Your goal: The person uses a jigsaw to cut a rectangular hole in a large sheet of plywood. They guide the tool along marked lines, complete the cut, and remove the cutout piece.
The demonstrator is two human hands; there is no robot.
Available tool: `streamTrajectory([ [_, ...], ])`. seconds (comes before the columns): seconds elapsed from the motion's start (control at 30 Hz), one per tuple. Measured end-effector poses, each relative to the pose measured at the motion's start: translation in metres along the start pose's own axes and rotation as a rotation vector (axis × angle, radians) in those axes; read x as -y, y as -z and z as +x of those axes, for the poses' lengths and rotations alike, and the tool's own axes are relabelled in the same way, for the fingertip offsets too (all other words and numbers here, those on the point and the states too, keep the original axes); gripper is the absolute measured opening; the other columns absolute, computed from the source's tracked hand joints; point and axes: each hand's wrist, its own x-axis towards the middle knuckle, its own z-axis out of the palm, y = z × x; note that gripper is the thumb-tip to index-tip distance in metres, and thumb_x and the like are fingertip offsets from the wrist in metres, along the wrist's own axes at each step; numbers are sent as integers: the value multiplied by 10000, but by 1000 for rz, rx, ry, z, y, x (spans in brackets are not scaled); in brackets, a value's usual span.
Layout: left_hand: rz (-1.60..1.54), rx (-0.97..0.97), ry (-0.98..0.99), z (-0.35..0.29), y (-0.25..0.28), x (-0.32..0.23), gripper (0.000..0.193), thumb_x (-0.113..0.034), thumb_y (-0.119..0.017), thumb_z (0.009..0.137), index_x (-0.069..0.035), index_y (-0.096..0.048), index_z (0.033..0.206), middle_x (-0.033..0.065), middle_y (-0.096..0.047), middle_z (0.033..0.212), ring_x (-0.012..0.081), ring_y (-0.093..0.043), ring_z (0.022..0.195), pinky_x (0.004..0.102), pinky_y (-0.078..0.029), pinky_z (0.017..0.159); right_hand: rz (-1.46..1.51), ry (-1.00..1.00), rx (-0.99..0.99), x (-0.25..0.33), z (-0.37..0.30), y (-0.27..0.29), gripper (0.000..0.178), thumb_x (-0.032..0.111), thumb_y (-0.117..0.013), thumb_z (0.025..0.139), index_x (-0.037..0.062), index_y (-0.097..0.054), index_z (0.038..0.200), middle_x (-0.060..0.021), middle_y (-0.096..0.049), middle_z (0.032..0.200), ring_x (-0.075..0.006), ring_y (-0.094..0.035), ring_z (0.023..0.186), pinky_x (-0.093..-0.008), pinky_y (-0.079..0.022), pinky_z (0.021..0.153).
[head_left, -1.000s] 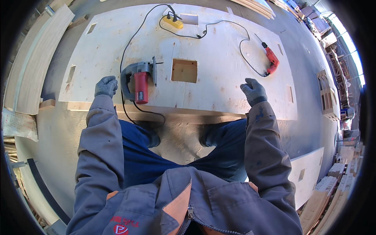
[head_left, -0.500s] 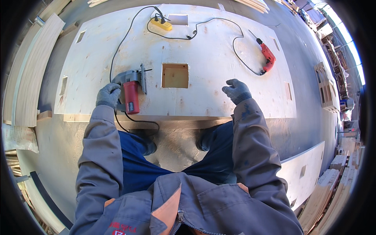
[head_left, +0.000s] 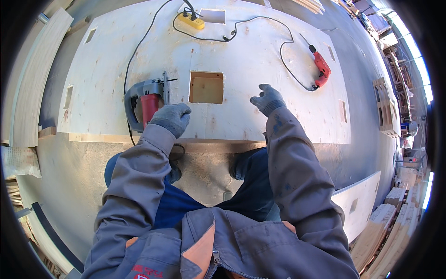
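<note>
A jigsaw (head_left: 149, 108) with a grey body and red grip lies on its side on the white-faced plywood panel (head_left: 241, 121). Just right of its grip, overlapping it, is my left hand (head_left: 173, 119) in a grey glove. Its fingers are curled together, and nothing shows in them. My right hand (head_left: 269, 99), gloved too, hovers above the panel right of the square cutout (head_left: 206, 87). Thumb and fingers are apart there, holding nothing. Farther right lies a red corded drill (head_left: 321, 69) with a long bit.
A yellow power strip (head_left: 191, 21) with plugged-in cords sits at the panel's far side. Black cables (head_left: 263, 17) run across the panel. Stacked boards (head_left: 42, 76) stand at left; a pallet (head_left: 384, 107) and a smaller cut panel (head_left: 357, 200) are at right.
My left hand has come away from the jigsaw's rear handle and moved right, in front of its grip. My right hand has shifted slightly left and up.
</note>
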Motion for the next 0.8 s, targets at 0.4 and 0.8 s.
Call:
streamTrajectory([
  [0.4,-92,81,-40,19,7,-21,261,-226,-590,909,-66,-699,1085,191,-709,1061,387,-680,991,470,-542,879,-237,140,17,26,127,-87,648,183,-735,836,42,-517,1429,-194,-636,1330,-335,-629,1204,-403,-505,1038],
  [0.8,-71,267,45,33,8,-31,348,-257,-632,919,-76,-685,1212,180,-698,1174,359,-669,1072,473,-518,959,-170,270,-7,18,169,-127,307,162,-641,857,77,-716,1143,-223,-724,1038,-344,-707,1000,-395,-548,912],
])
